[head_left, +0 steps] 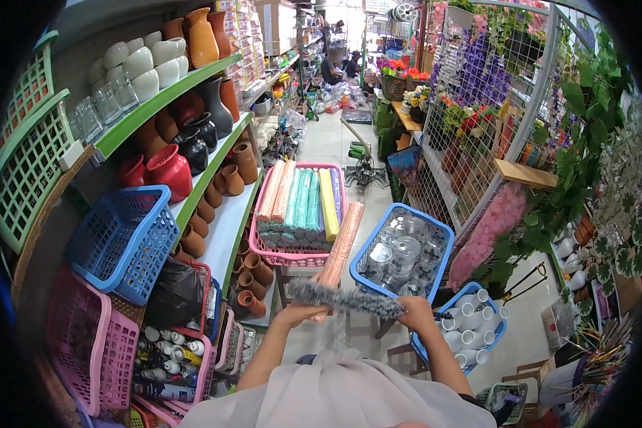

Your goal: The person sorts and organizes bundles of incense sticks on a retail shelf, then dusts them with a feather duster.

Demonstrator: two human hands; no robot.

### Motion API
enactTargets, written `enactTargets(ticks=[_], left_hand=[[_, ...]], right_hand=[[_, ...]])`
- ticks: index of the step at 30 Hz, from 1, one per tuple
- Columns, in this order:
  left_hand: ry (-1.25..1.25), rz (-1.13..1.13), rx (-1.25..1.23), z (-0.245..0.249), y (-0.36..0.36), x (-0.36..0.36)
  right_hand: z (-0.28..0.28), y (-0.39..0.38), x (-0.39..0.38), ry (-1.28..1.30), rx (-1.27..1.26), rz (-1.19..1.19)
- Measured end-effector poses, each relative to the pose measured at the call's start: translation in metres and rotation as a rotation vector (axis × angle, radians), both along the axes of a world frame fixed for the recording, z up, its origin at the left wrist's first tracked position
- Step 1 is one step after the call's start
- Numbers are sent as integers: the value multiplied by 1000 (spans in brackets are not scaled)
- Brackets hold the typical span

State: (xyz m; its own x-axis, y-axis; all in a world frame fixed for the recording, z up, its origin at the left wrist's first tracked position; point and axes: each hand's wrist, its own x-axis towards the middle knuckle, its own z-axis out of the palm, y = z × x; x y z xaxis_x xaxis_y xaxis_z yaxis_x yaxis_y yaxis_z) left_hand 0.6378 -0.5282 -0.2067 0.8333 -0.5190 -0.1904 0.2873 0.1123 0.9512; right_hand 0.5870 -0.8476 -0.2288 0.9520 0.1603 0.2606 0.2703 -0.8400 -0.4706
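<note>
Grey fluffy strip [349, 298]: held up in front of the body, between the two hands, its long axis running roughly side to side, with the right end a little lower in the view than the left.
Right hand [415, 314]: closed on the strip's right end, and the nearer hand to that end.
Left hand [303, 314]: curled around the near end of the peach roll [344, 246], below the strip's left part; whether it pinches the strip as well, I cannot tell.
Peach roll: points away from the body, leaning slightly right, so its long axis crosses that of the strip; the crossing lies just beside the left hand, with the strip on top in the view.
Pink basket [292, 258]: beyond the left hand, packed with rolls, among them teal ones [304, 198] and a yellow one [328, 203], most lying lengthwise away from the body.
Blue basket [358, 277]: beyond the strip's right half, full of clear containers [406, 250].
White cups [469, 339]: in another blue basket, to the right of the right hand.
Clay pots [250, 303]: on the left, past the left hand.
</note>
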Motion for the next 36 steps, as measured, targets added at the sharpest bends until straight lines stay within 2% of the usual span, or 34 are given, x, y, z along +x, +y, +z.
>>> enactTargets(ticks=[1, 3, 4, 6, 7, 8, 10, 11, 14, 15, 17, 18, 19, 20, 21, 22, 24, 25, 26, 27, 28, 29, 30, 32, 34, 36], left_hand=[[-20, -8, 69, 0, -2, 1], [-47, -22, 12, 7, -5, -1], [-73, -32, -43, 11, -7, -3], [-47, -52, -18, 6, -7, -2], [-141, -30, 51, 4, -6, -1], [-236, -7, 118, 2, -6, -1], [-94, 3, 165, 4, -10, -1], [-116, -21, 65, 6, -10, -3], [-187, -44, 79, -2, -9, 0], [-107, -72, 85, 5, -7, -3], [-10, -88, 152, 17, -3, -6], [88, -104, 220, 19, 1, -7], [-198, 22, 383, 0, 0, -5], [-197, 30, 386, -17, 6, -2], [-197, 1, 240, -12, 6, -3], [-198, -27, 95, -6, 8, -6], [-142, -30, 90, -2, 14, -7], [-58, -45, 229, -7, 19, -4], [25, -60, 366, -10, 21, -1], [24, -59, 365, -13, 21, -1], [-94, -26, 351, -15, 22, -2], [-212, 9, 336, -18, 22, -3], [-211, 13, 336, -13, 21, -4], [-160, 2, 85, -3, 19, -8], [-156, -6, 52, -10, 20, -7], [-171, 0, 53, -6, 20, -6]], right_hand=[[4, 1, 1, -1, 0, -3], [15, 4, 4, 174, 138, -397], [13, 2, 2, 177, 138, -402], [1, -1, -2, 127, -11, -256], [-4, -5, -4, 79, -68, -81], [-8, -9, -4, 79, -67, -88], [4, -7, -4, 74, -13, -150], [10, -1, -2, 153, 44, -344], [-7, 2, 1, 183, 87, -380], [-6, 3, 0, 183, 89, -377], [0, 5, -4, 99, -129, 81], [-5, 4, -1, 100, -127, 86], [-13, 1, 6, 102, -77, -57], [-19, 0, 12, 103, -27, -197], [-6, 9, 15, 177, 61, -366], [-5, 12, 16, 178, 63, -357], [-5, 16, 19, 179, 131, -248], [-6, 15, 16, 157, 3, -99], [-13, 11, 17, 155, 3, -99], [-15, 7, 19, 198, -84, -31], [-18, 6, 21, 240, -170, 37], [-19, 2, 21, 272, 38, -92], [-20, 1, 26, 272, 37, -88], [-26, -6, 39, 151, 272, -483], [-35, -19, 54, 170, 212, -524], [-43, -24, 70, 148, -15, -648]])
